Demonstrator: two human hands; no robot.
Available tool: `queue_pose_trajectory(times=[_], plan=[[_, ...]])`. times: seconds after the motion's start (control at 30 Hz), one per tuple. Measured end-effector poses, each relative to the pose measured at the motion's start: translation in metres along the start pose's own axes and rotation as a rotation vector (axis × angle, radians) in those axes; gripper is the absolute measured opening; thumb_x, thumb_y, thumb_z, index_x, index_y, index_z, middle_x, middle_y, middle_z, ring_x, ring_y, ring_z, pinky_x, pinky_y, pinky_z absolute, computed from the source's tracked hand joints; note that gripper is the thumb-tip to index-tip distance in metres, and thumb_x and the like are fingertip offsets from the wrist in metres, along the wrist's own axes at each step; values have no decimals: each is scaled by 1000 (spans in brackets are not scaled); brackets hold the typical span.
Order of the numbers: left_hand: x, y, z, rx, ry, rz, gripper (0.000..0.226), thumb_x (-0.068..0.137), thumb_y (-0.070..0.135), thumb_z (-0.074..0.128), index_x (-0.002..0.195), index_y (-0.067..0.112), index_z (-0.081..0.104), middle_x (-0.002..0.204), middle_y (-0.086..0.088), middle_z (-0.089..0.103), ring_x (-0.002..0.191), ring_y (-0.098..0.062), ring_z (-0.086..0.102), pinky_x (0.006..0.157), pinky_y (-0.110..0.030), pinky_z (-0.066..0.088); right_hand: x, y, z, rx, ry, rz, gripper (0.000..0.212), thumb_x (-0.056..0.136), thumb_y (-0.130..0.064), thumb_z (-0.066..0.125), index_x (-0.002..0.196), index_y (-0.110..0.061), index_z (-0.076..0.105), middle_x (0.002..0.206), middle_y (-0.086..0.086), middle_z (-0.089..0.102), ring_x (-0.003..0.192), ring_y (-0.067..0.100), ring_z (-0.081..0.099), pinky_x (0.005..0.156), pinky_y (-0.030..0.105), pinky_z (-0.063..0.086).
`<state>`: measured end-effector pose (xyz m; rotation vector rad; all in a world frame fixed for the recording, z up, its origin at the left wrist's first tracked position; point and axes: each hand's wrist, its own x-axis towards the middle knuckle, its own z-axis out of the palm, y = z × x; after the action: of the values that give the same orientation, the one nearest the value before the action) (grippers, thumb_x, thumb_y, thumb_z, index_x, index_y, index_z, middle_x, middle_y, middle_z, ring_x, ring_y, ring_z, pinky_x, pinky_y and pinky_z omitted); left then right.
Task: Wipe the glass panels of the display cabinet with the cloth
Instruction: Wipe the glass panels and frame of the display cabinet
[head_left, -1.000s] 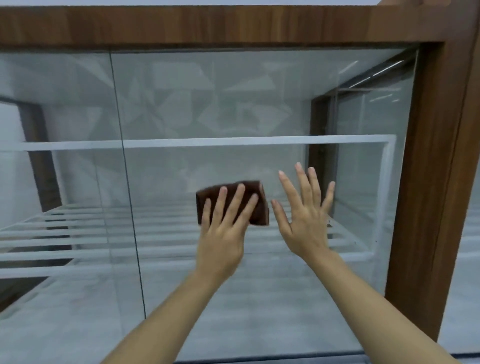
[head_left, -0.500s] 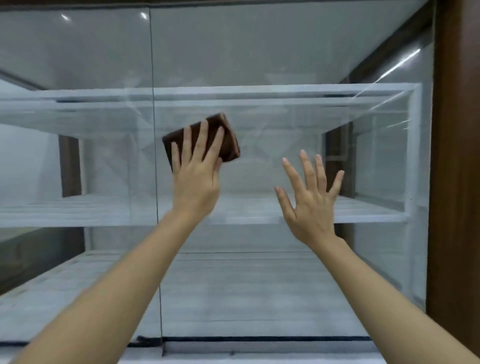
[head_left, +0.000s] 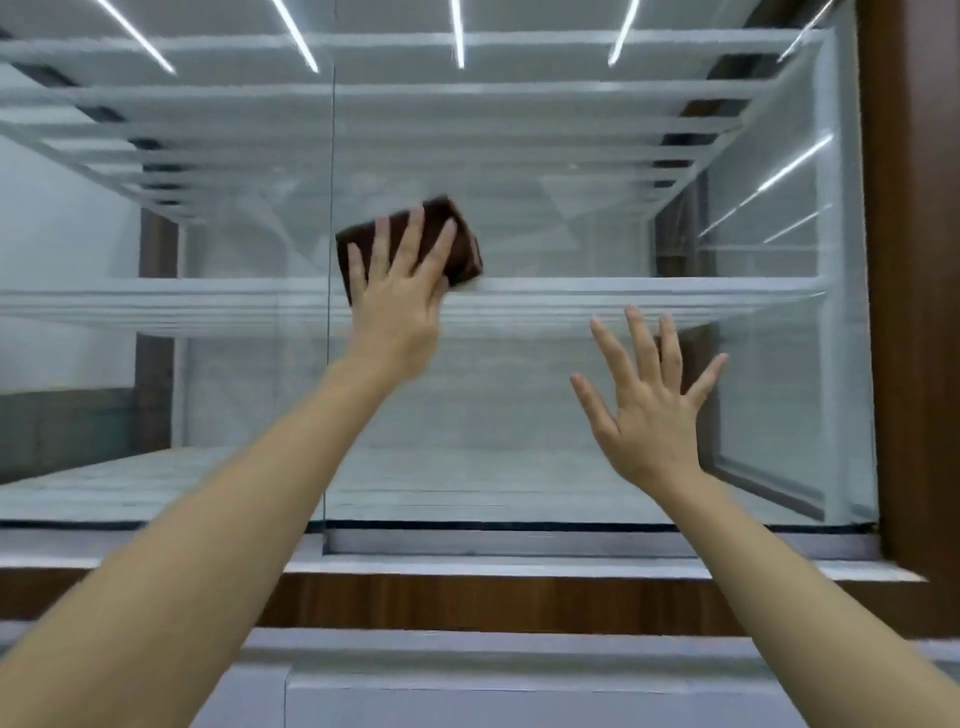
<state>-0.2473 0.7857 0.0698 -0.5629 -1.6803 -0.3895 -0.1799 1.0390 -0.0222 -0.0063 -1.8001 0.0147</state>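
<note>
A folded dark brown cloth (head_left: 460, 244) is pressed flat against the right glass panel (head_left: 545, 415) of the display cabinet, just right of the vertical seam (head_left: 330, 260) between panels. My left hand (head_left: 397, 299) lies on the cloth with fingers spread, holding it to the glass. My right hand (head_left: 649, 405) is raised lower and to the right, fingers apart, holding nothing, in front of the same panel. Whether it touches the glass I cannot tell.
Behind the glass run white slatted shelves (head_left: 623, 296). A dark wood frame post (head_left: 914, 312) stands at the right, a wood rail (head_left: 519, 603) runs below the glass. The left glass panel (head_left: 156, 364) extends to the left edge.
The view has dropped, so the cabinet's lower rail now shows. My left hand with the cloth has slid down the glass toward the lower part of the panel. My right hand stays spread beside it.
</note>
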Motion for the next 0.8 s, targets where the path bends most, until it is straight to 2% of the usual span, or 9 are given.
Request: queue_pose_trajectory(times=[0.13,0.2,0.33,0.4,0.47,0.53,0.63,0.73,0.8], plan=[[-154,25,19,-23,-107,153,59,103,33,30,159,38,12,169,3,3,155,-29,-7,123,-52,-5,-18,4,3,37,11,-25,61,98,-59,28,156,-40,19,168,-5,8,155,23,-1,115,62,-16],[-201,29,20,2,-197,221,58,104,36,26,159,40,8,169,7,0,155,-25,-12,122,-49,-8,-31,13,2,92,29,-80,60,98,-55,35,155,-34,29,167,-2,17,155,23,7,119,58,-11],[-125,16,13,66,-194,308,56,102,37,30,157,40,21,167,4,14,154,-29,6,122,-54,3,-51,43,0,160,85,-95,64,96,-54,43,152,-25,38,164,4,25,155,24,13,124,53,0],[-57,20,5,18,-119,156,54,103,34,33,156,38,23,167,5,15,154,-31,9,121,-56,3,-53,52,-2,190,101,-74,67,94,-55,45,152,-23,37,164,5,26,154,25,13,124,50,-3],[-10,29,2,-20,-72,3,53,107,32,33,158,38,19,168,6,7,155,-29,1,121,-54,-5,-55,54,-1,179,103,-92,67,94,-55,45,152,-23,37,164,6,26,154,26,14,124,49,-2],[-1,42,10,-39,-20,-47,52,108,33,32,158,37,18,169,5,5,155,-29,-3,121,-55,-7,-56,54,1,161,114,-102,66,94,-55,45,151,-22,39,164,6,26,154,27,16,124,51,-1],[-64,59,30,-3,13,177,54,102,33,36,155,35,30,166,1,20,154,-33,10,120,-57,4,-58,54,1,192,110,-96,65,95,-54,44,151,-23,38,164,4,26,154,26,15,124,54,1],[-143,71,43,109,-135,555,58,99,33,39,156,36,28,166,0,22,154,-32,12,120,-56,8,-60,61,-5,246,68,-103,64,94,-52,46,152,-26,35,164,3,25,155,24,14,124,55,3],[-127,69,43,116,-165,631,56,99,35,37,154,37,31,164,1,27,153,-31,17,120,-55,10,-61,72,-10,221,51,-131,65,94,-53,45,153,-27,33,165,3,24,155,23,13,124,56,5]])
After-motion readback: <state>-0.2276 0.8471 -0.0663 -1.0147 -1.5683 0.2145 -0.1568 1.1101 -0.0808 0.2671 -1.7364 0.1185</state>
